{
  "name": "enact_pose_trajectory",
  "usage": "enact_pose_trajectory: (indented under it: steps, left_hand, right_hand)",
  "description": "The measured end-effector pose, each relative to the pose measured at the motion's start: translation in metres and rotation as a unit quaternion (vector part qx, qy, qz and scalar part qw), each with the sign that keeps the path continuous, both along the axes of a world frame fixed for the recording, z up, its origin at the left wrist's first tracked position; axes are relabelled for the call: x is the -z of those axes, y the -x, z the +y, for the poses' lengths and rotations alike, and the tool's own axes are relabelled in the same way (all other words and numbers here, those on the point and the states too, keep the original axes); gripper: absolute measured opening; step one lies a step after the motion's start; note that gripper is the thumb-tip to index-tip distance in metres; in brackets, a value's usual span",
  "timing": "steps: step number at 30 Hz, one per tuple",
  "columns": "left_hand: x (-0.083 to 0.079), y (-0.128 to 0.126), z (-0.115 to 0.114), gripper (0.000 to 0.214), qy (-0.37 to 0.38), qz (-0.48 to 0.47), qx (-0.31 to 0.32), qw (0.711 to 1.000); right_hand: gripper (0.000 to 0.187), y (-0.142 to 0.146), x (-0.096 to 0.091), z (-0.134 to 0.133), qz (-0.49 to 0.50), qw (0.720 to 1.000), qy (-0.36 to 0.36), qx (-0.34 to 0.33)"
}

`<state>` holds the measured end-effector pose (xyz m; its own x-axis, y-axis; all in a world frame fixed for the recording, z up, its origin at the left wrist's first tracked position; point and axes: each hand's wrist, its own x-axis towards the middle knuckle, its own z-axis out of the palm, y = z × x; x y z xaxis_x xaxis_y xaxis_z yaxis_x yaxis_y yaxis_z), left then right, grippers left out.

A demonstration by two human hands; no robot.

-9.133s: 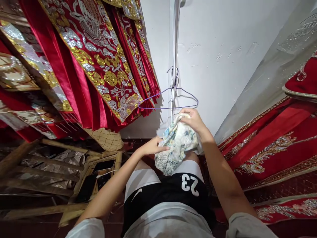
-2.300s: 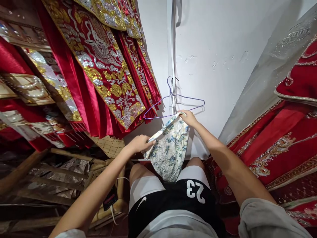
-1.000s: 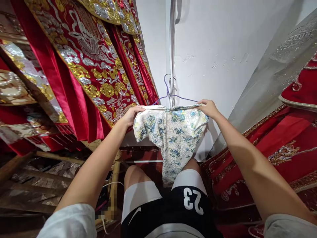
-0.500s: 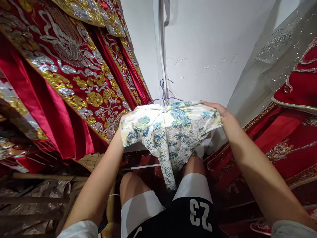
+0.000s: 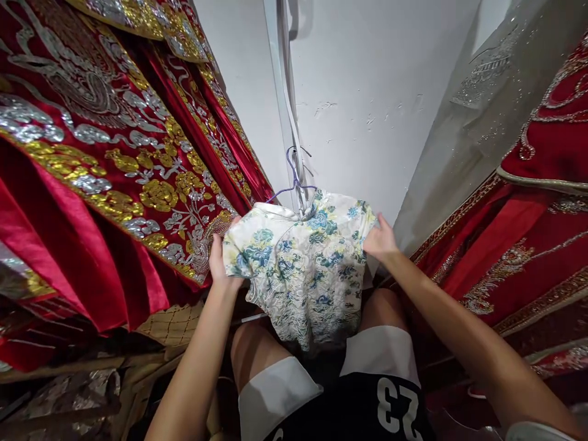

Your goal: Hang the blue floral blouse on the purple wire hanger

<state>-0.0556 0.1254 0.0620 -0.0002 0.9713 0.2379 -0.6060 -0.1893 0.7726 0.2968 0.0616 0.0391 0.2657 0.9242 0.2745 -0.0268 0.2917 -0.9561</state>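
Observation:
A small cream garment with blue and green flowers (image 5: pixel 298 269) hangs on a purple wire hanger (image 5: pixel 291 180), whose hook sits on a white strip on the wall. My left hand (image 5: pixel 219 263) grips the garment's left sleeve edge, fingers closed on the cloth. At the garment's right shoulder my right hand (image 5: pixel 380 240) pinches the fabric. The garment drapes down over my knees.
Red hangings embroidered in gold and silver (image 5: pixel 119 159) fill the left side. More red embroidered cloth (image 5: pixel 519 257) lies at the right, with a grey sparkly sheet (image 5: pixel 473 122) above it. A white wall (image 5: pixel 367 86) stands ahead. Wooden frames and a woven piece (image 5: pixel 169 324) sit at lower left.
The garment has gone from being held spread above the hanger to hanging on it. Both hands have slid down to its sides, and the view has tipped toward the wall.

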Motion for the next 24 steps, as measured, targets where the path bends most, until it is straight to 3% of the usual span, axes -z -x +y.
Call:
enact_pose_trajectory:
  steps: [2, 5, 8, 10, 11, 13, 15, 16, 17, 19, 21, 24]
  left_hand:
    - [-0.015, 0.007, -0.005, 0.057, -0.059, 0.054, -0.014, 0.997]
    - [-0.041, 0.014, -0.007, 0.053, -0.113, 0.190, -0.051, 0.974]
    - [-0.060, 0.012, -0.004, 0.043, -0.156, 0.361, -0.078, 0.916]
    - [-0.062, 0.005, 0.000, 0.031, -0.190, 0.441, -0.108, 0.870]
    - [-0.059, 0.000, 0.001, 0.029, -0.196, 0.451, -0.128, 0.861]
    - [-0.049, -0.014, 0.003, 0.042, -0.179, 0.405, -0.175, 0.879]
    - [-0.038, -0.031, 0.000, 0.055, -0.155, 0.301, -0.222, 0.915]
    - [-0.034, -0.041, -0.004, 0.060, -0.154, 0.243, -0.236, 0.928]
    - [-0.032, -0.051, -0.010, 0.064, -0.164, 0.186, -0.239, 0.939]
    - [-0.035, -0.073, -0.025, 0.069, -0.191, 0.082, -0.191, 0.959]
    - [-0.046, -0.095, -0.041, 0.070, -0.186, -0.001, -0.072, 0.980]
    - [-0.067, -0.121, -0.061, 0.069, -0.114, -0.086, 0.065, 0.988]
  right_hand:
    - [0.059, -0.010, -0.018, -0.005, 0.096, 0.994, -0.020, -0.046]
    - [0.055, -0.011, -0.056, -0.008, 0.173, 0.979, -0.064, -0.088]
    - [0.060, 0.015, -0.093, -0.012, 0.127, 0.980, -0.107, -0.110]
    - [0.072, 0.041, -0.107, -0.021, 0.082, 0.980, -0.112, -0.145]
    - [0.074, 0.054, -0.110, -0.029, 0.060, 0.976, -0.112, -0.176]
    - [0.066, 0.073, -0.109, -0.050, -0.017, 0.944, -0.116, -0.309]
    - [0.055, 0.082, -0.103, -0.071, -0.141, 0.874, -0.127, -0.447]
    - [0.053, 0.082, -0.098, -0.080, -0.208, 0.845, -0.135, -0.474]
    - [0.056, 0.081, -0.091, -0.086, -0.272, 0.831, -0.146, -0.462]
    - [0.071, 0.076, -0.072, -0.087, -0.387, 0.837, -0.178, -0.343]
    - [0.095, 0.071, -0.047, -0.078, -0.480, 0.829, -0.213, -0.194]
    - [0.117, 0.068, -0.011, -0.062, -0.563, 0.783, -0.257, -0.061]
